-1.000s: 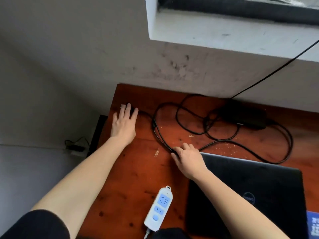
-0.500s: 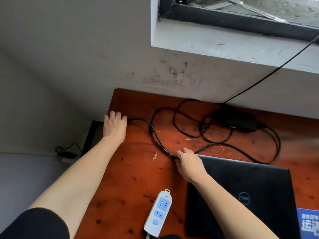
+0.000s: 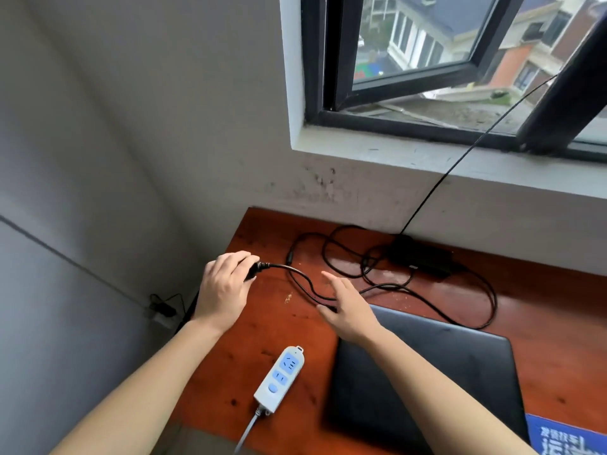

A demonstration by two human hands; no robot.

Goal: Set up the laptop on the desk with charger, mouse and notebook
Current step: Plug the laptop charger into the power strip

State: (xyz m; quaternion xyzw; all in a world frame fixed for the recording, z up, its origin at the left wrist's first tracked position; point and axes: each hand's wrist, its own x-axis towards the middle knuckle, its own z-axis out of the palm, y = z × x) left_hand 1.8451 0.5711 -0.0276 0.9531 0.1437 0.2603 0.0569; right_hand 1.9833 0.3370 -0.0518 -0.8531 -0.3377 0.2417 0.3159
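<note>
- The left hand (image 3: pixel 223 290) is closed round the black plug (image 3: pixel 254 270) at the end of the charger cord (image 3: pixel 305 280), held above the left part of the desk (image 3: pixel 262 323)
- From the plug the cord runs right, dips in a curve and passes under the right hand (image 3: pixel 348 307)
- The right hand is spread, fingers straight and apart, palm turned left – it grips nothing and hovers over the cord just beyond the laptop's far left corner; whether it touches the cord I cannot tell
- The charger brick (image 3: pixel 418 257) lies at the back of the desk close to the wall, with loose loops of cord spread around it and out to the right
- A thin black cable (image 3: pixel 460 159) rises from near the brick, over the sill (image 3: pixel 394 152) and out through the open window (image 3: pixel 410 44)
- The laptop (image 3: pixel 427 372) lies shut on the right side of the desk – flat, dark lid up, near the front edge
- A white power strip (image 3: pixel 279 379) with blue sockets lies on the desk between the two forearms, just left of the laptop, its grey lead running off the front edge
- A blue printed cover (image 3: pixel 565 438), perhaps the notebook, shows at the lower right corner beside the laptop
- On the floor to the left, a small black plug (image 3: pixel 162 310) sits in a wall socket
</note>
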